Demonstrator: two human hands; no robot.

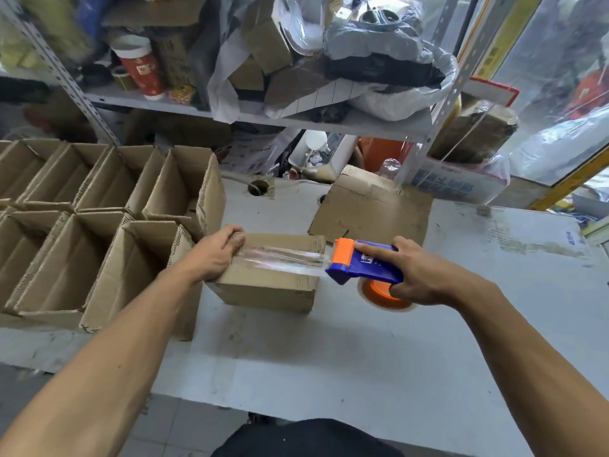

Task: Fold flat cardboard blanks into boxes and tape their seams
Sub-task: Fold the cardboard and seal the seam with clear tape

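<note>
Fingers (369,247) grip dispenser (365,262) — taping box (273,275).

Place: a packing or stockroom corner of a small shop or warehouse.
Worktop (329,354): scuffed grey surface, stained, with cut holes at the back.
Boxes (82,206): rows of open folded cartons standing side by side at the left.
Shelf (197,108): slotted metal racking heaped with cardboard scraps, plastic bags, a paper cup and tape rolls.
Dispenser (365,260): blue and orange tape gun over a carton.
Right edge: clear plastic sheeting over stacked goods.
</note>
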